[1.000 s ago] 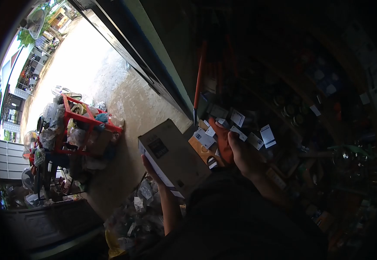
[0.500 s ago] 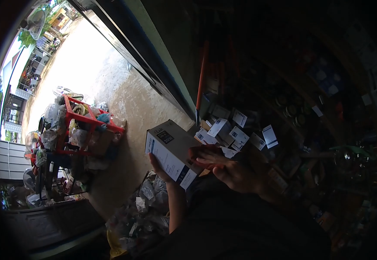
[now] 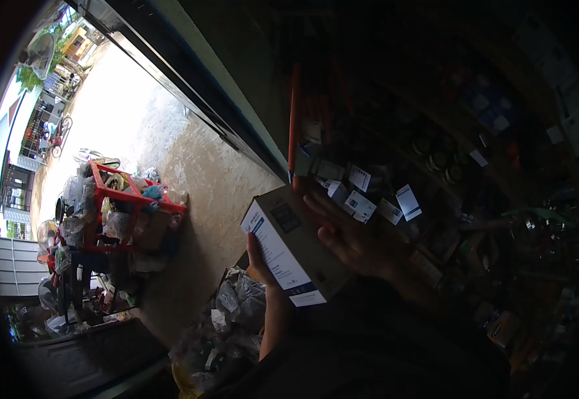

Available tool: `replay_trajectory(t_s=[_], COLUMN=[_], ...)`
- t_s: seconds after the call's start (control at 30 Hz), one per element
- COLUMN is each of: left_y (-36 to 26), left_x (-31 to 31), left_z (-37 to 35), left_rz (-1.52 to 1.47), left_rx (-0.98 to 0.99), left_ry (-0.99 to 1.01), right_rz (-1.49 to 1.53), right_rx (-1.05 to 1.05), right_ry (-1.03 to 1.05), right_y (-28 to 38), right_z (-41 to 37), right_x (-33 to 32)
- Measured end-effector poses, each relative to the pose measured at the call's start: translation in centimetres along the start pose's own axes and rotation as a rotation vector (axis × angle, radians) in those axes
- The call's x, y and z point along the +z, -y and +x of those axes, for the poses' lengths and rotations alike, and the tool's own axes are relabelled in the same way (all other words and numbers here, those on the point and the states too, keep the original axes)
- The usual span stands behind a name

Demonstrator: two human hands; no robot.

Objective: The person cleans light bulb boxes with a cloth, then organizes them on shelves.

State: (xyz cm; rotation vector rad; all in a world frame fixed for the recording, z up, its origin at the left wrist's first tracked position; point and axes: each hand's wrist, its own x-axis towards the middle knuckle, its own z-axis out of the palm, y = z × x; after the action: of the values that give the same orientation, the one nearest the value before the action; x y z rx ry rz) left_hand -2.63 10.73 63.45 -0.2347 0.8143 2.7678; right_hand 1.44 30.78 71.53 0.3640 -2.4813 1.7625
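Observation:
A cardboard box with a white and dark blue printed label is tilted in front of me. My left hand grips its lower left side, with the thumb along the label and the other fingers hidden behind. My right hand lies over the top face of the box, fingers stretched toward its far edge. A dark red cloth shows dimly at those fingertips, pressed between hand and box. Deep shadow hides most of the cloth.
Several white-labelled boxes lie beyond the box on the right. An orange pole stands by the doorway. Clear plastic bags are heaped below left. A red rack full of bagged items stands outside on concrete.
The box has turned and shifted slightly right and down. My right hand has slid across its top toward the far edge with the cloth. The left hand keeps its grip.

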Motion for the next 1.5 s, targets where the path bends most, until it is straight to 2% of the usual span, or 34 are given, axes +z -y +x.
replay_trajectory(t_s=[0.1, 0.23, 0.3, 0.4, 0.5, 0.53, 0.6, 0.63, 0.7, 0.73, 0.8, 0.83, 0.87, 0.9, 0.93, 0.97, 1.0, 1.03, 1.1, 1.17, 1.23, 1.27, 1.3, 1.37, 1.4, 1.47, 1.5], left_y=[-1.0, -3.2, -3.9, -4.4, -1.5, -0.3, 1.7, 1.3, 0.3, 0.1, 0.2, 0.2, 0.2, 0.1, 0.3, 0.0, -0.6, -1.0, -0.7, 0.0, 0.3, 0.3, -0.1, -2.4, -2.4, -2.8, -3.1], left_x=[-2.1, -4.5, -3.8, -4.3, 1.7, 1.2, -0.8, -0.3, 0.0, -0.2, -1.1, -1.3, -1.5, -1.7, -1.9, -2.2, -2.2, -2.0, -2.1, -4.1, -1.7, -1.0, -2.3, -4.0, -3.6, -2.6, -3.6], left_z=[0.9, 2.5, 2.3, 2.0, -0.2, -0.5, -1.2, -1.4, -1.4, -1.1, -0.5, -0.5, -0.5, -0.5, -0.9, -0.8, -0.7, -0.8, -0.9, -0.4, 0.5, 0.8, 1.8, 2.3, 2.3, 1.9, 1.8], left_rz=[0.027, 0.191, 0.142, 0.099, 0.098, 0.424, 1.070, 1.083, 1.086, 1.114, 1.172, 1.081, 0.992, 0.905, 0.956, 1.094, 1.229, 1.363, 1.322, 1.261, 1.036, 0.660, 0.402, 0.068, 0.080, 0.111, 0.154], left_rx=[0.088, 0.309, 0.340, 0.293, 0.284, 0.337, 0.441, 0.432, 0.436, 0.454, 0.478, 0.453, 0.431, 0.408, 0.406, 0.463, 0.519, 0.569, 0.526, 0.478, 0.470, 0.453, 0.333, 0.099, 0.124, 0.172, 0.151], left_ry=[-0.077, -0.130, -0.107, 0.070, 0.177, 0.140, 0.057, 0.104, 0.200, 0.147, 0.035, 0.051, 0.068, 0.084, 0.078, 0.184, 0.292, 0.400, 0.321, 0.214, -0.066, -0.028, -0.114, -0.045, -0.088, -0.179, -0.081], right_rz=[-0.102, 0.354, 0.643, 0.831, 0.702, 0.639, 0.659, 0.670, 0.963, 0.765, 0.641, 0.576, 0.572, 0.709, 0.846, 0.982, 1.096, 1.045, 0.941, 0.811, 0.736, 0.666, 0.443, -0.002, -0.153, -0.090, -0.058], right_rx=[0.122, 0.180, 0.216, 0.654, 0.564, 0.533, 0.450, 0.408, 0.331, 0.233, 0.125, 0.068, 0.056, 0.122, 0.186, 0.252, 0.384, 0.386, 0.380, 0.199, 0.083, -0.026, -0.081, -0.179, -0.254, -0.249, -0.249], right_ry=[0.214, 0.218, 0.188, -0.229, -0.296, -0.310, -0.223, -0.180, -0.229, -0.213, -0.209, -0.205, -0.162, -0.133, -0.104, -0.074, -0.146, -0.152, -0.165, -0.127, -0.052, -0.066, 0.005, 0.141, 0.097, 0.122, 0.136], right_y=[1.6, -1.5, -3.2, -5.6, 0.3, 2.3, 2.0, 1.8, -1.7, -2.0, -1.2, -0.7, -0.8, -0.9, -1.0, -1.1, -1.1, -1.5, -2.5, -2.0, -1.0, -0.1, 0.2, 0.7, 1.6, 1.2, 1.0], right_z=[-2.3, -4.9, -5.3, -5.7, -1.6, -0.4, 0.4, 0.8, 1.3, 1.1, 0.8, 0.9, 0.9, 0.8, 0.7, 0.8, 1.1, 0.9, 0.9, 0.7, 0.3, 0.1, -0.5, -2.0, -1.9, -2.2, -2.3], right_x=[-1.1, -0.8, -1.5, -2.2, -1.9, -1.3, -0.8, -0.5, 2.2, 2.6, 3.2, 3.3, 3.1, 2.7, 2.1, 1.7, 1.4, 1.5, 1.9, 2.3, 2.6, 3.0, 3.5, 4.5, 4.7, 4.3, 3.8])
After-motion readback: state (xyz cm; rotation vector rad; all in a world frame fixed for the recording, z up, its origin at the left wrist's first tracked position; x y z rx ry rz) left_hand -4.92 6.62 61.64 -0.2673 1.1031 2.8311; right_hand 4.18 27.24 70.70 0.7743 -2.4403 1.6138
